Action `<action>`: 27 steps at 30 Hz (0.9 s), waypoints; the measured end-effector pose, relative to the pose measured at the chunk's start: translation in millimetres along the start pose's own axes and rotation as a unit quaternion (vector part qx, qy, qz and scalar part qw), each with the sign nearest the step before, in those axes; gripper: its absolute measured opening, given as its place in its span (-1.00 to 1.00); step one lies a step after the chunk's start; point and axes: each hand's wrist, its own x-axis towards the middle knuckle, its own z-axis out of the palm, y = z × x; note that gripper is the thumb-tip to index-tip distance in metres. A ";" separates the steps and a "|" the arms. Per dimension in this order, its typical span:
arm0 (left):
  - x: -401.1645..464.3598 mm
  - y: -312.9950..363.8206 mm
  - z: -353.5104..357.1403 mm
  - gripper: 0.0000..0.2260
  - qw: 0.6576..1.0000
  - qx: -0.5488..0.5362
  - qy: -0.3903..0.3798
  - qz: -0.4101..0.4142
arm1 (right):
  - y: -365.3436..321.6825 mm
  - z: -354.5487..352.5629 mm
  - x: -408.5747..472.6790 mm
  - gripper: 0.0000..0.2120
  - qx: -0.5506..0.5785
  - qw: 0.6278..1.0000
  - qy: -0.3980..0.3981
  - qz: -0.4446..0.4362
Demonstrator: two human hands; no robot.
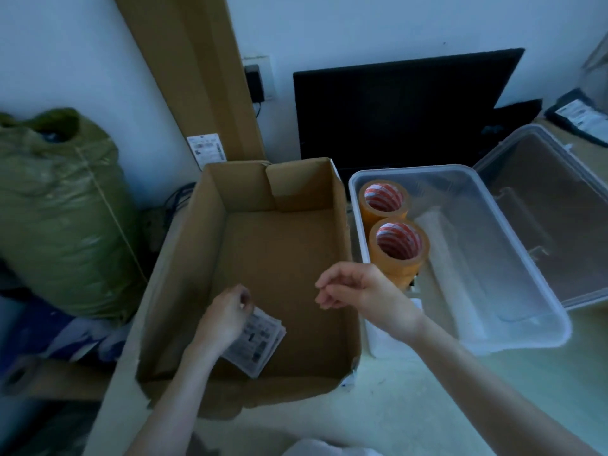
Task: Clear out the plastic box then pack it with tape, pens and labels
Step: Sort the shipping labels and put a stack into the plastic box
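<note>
A clear plastic box (513, 337) stands open on the table at the right. Two rolls of tan tape (399, 248) stand along its left wall, one behind the other. Inside an open cardboard box (230, 199), my left hand (225, 315) grips a stack of printed labels (258, 343) near the front left corner. My right hand (355, 289) hovers above the cardboard box's right wall, fingers loosely curled and holding nothing. No pens are visible.
The box's clear lid (556, 205) lies open behind it at the right. A black monitor (394, 106) leans on the wall. A green sack (59, 205) fills the left. A tall cardboard sheet (194, 70) stands behind the box.
</note>
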 end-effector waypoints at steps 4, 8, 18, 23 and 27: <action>10.4 -26.6 10.7 -0.60 0.988 0.122 -0.059 -0.070 | 6.3 26.5 15.7 -0.85 -0.012 0.998 -0.030 0.045; 20.7 -40.8 15.6 -0.35 0.975 0.117 -0.145 -0.123 | 5.7 35.5 30.9 -0.85 0.014 0.996 -0.003 0.092; 28.7 -39.5 44.9 -0.31 0.939 0.277 -0.170 -0.117 | 17.0 44.4 38.1 -0.83 0.065 0.986 0.048 0.143; 28.9 -39.0 45.4 -0.37 0.945 0.291 -0.112 -0.103 | 19.2 49.1 37.5 -0.83 0.062 0.985 0.049 0.152; 31.3 -43.5 45.7 -0.48 0.969 0.178 -0.086 -0.145 | 19.2 50.3 37.0 -0.84 0.060 0.986 0.045 0.152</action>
